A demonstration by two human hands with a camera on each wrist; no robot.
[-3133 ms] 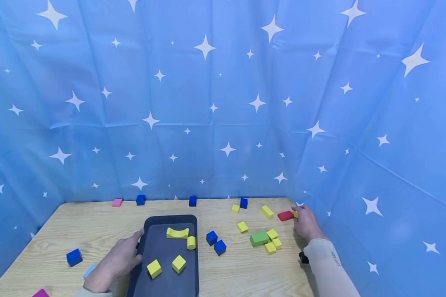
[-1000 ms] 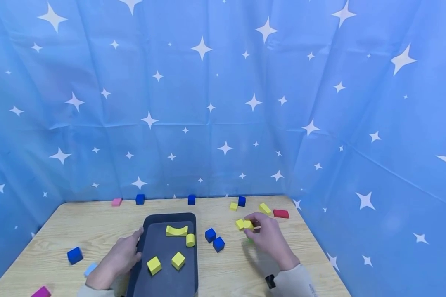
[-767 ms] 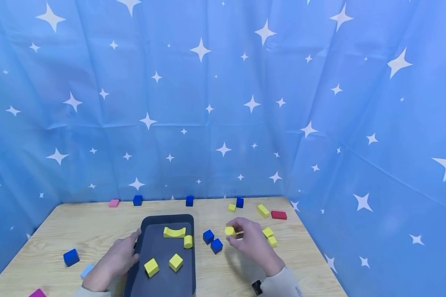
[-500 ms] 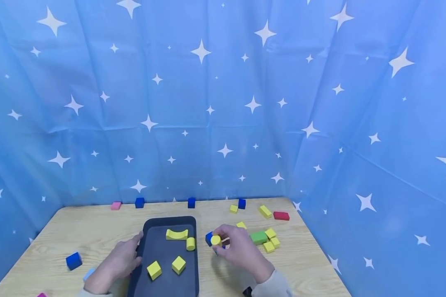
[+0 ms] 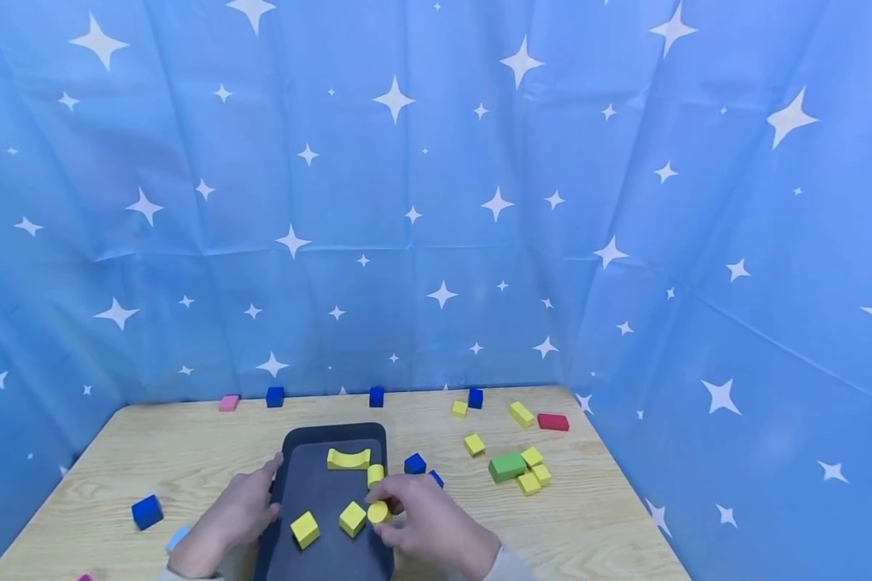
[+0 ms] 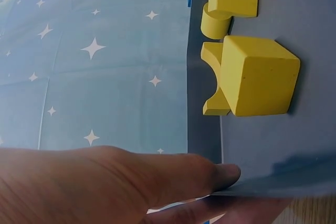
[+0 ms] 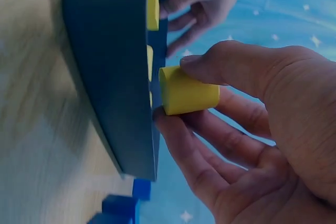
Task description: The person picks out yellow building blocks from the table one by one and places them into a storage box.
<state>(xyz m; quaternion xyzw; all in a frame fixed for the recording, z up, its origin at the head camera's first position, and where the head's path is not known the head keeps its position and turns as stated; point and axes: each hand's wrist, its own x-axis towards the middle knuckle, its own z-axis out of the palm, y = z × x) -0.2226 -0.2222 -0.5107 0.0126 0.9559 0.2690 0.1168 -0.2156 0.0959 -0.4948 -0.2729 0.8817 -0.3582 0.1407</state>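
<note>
Between thumb and fingers my right hand [image 5: 429, 516] pinches a yellow cylinder block [image 7: 189, 92]. It holds the block over the right side of the dark tray [image 5: 312, 484], close to the rim in the right wrist view. With the thumb inside the wall and fingers outside, my left hand [image 5: 236, 508] grips the tray's left edge. Inside the tray lie a yellow arch block [image 5: 349, 460], another yellow cylinder [image 5: 375, 474] partly behind the right hand, and two yellow cubes, one left [image 5: 305, 530] and one right [image 5: 352, 519].
Right of the tray are two blue cubes [image 5: 415, 463], one partly hidden by my hand. Farther right lie a green block [image 5: 507, 466], several yellow blocks [image 5: 529, 482] and a red block [image 5: 553, 422]. A blue cube [image 5: 147, 512] sits at the left. A starry curtain [image 5: 436, 202] surrounds the table [image 5: 589, 532].
From the far right by the red block, my right hand has carried the yellow cylinder leftward, past the green block and blue cubes, to the tray. My left hand stays at the tray's edge.
</note>
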